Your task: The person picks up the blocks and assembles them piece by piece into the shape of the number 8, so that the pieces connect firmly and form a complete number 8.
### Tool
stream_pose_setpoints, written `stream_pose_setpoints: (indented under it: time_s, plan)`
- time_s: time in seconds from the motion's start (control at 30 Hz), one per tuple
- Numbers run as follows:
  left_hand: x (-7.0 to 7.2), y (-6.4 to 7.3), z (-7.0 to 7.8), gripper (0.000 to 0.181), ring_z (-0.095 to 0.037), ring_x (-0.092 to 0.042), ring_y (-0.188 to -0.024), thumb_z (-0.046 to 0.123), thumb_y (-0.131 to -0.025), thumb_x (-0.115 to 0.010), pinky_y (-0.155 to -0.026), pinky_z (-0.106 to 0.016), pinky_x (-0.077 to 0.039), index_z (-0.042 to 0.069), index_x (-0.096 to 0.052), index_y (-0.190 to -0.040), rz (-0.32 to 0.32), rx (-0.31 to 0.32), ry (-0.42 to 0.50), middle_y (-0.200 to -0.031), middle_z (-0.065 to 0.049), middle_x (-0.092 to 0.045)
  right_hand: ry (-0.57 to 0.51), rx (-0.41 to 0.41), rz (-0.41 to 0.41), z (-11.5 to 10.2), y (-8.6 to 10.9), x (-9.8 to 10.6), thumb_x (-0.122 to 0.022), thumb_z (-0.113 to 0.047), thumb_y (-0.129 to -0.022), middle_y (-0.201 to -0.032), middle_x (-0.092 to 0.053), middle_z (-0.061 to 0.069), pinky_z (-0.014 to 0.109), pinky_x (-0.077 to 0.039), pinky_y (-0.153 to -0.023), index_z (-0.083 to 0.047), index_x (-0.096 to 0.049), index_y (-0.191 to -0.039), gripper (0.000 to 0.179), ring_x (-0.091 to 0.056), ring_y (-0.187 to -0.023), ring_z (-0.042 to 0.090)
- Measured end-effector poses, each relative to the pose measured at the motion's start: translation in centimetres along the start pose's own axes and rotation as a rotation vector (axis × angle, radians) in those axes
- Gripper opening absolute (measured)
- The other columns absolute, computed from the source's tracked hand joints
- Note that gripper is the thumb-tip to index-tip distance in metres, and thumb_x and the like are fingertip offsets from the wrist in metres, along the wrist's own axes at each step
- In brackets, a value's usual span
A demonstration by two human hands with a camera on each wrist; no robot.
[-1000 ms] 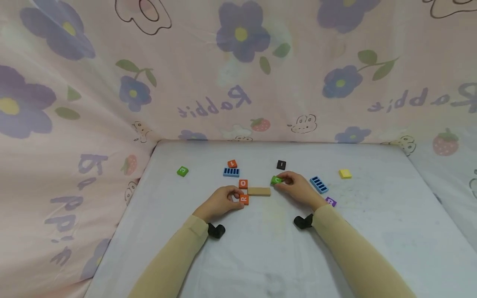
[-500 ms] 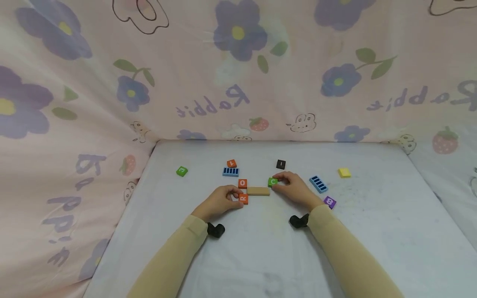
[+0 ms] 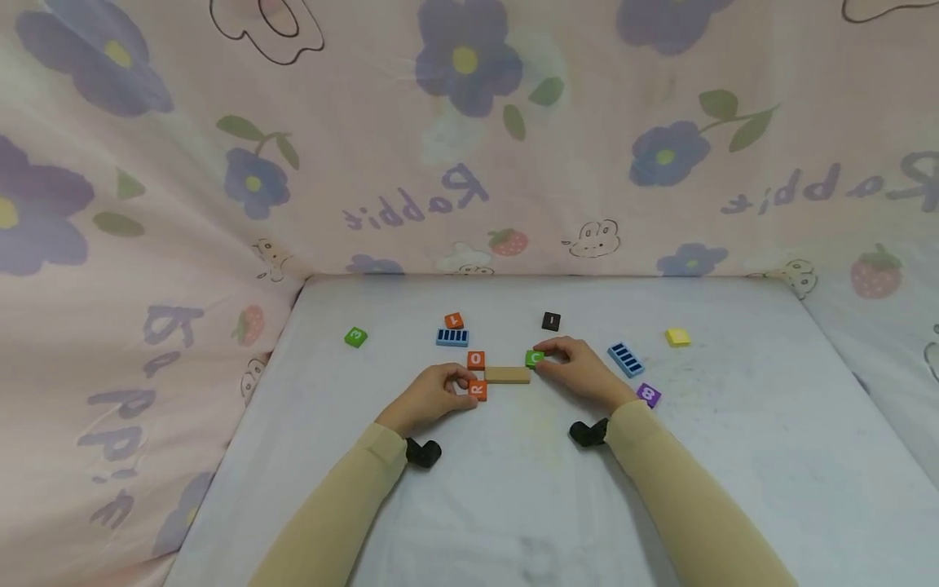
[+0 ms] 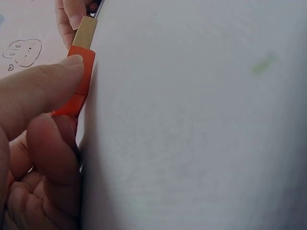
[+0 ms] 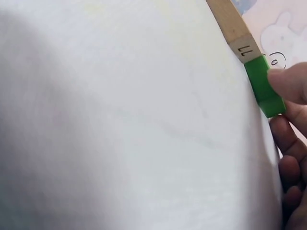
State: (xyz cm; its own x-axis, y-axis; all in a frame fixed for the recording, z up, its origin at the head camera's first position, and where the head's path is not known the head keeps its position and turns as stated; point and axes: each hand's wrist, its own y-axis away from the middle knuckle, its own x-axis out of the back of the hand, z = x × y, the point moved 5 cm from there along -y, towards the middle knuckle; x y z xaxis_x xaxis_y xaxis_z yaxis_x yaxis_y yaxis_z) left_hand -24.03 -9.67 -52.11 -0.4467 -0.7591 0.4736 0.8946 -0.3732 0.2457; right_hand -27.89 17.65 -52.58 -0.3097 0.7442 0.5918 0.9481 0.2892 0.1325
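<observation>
My left hand (image 3: pixel 431 395) pinches an orange tile marked R (image 3: pixel 478 390) between thumb and fingers. Just behind it lies an orange tile marked O (image 3: pixel 476 359), and a plain wooden block (image 3: pixel 508 375) extends rightward from beside the two. At the block's far right corner, my right hand (image 3: pixel 583 371) pinches a green tile marked C (image 3: pixel 534 359). The right wrist view shows the thumb on the side of this green tile (image 5: pixel 263 86), which sits against the block's end (image 5: pixel 244 48), printed with two dark strokes. In the left wrist view, the thumb presses the orange tile (image 4: pixel 88 72).
Behind the hands are a green 3 tile (image 3: pixel 355 337), an orange 1 tile (image 3: pixel 454 320), a blue barred tile (image 3: pixel 452 337) and a black tile (image 3: pixel 552 321). Rightward lie another blue barred tile (image 3: pixel 626 359), a purple 8 tile (image 3: pixel 649 395) and a yellow tile (image 3: pixel 678 337). A patterned curtain (image 3: pixel 411 147) backs the white table.
My right hand has brought the green C tile slightly left and turned its face up, closer to the wooden block's right end. My left hand keeps its place on the R tile.
</observation>
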Motion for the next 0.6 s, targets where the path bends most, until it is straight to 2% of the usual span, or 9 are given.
stream_pose_setpoints:
  time_s: [0.1,0.6]
  plan:
    - [-0.04,-0.01,-0.15,0.034,-0.017,-0.05,-0.073,0.028,-0.081,-0.079,-0.064,-0.031,-0.042,0.021,-0.064,-0.111,0.005,0.001,0.013,-0.096,0.0,-0.06,0.007,0.019,-0.003,-0.17,-0.03,-0.03,-0.068,-0.04,-0.089,-0.132,-0.054,0.001,0.052,-0.024,-0.109,-0.026,-0.063,-0.122,0.036,-0.038,-0.132,0.029]
    - [0.06,-0.08,-0.15,0.033,-0.017,-0.049,-0.071,0.027,-0.081,-0.08,-0.062,-0.03,-0.041,0.021,-0.064,-0.11,0.005,0.004,0.025,-0.094,-0.002,-0.059,0.006,-0.007,-0.017,-0.46,0.13,-0.11,-0.067,-0.039,-0.09,-0.136,-0.051,0.003,0.052,-0.021,-0.11,-0.025,-0.062,-0.123,0.036,-0.034,-0.135,0.029]
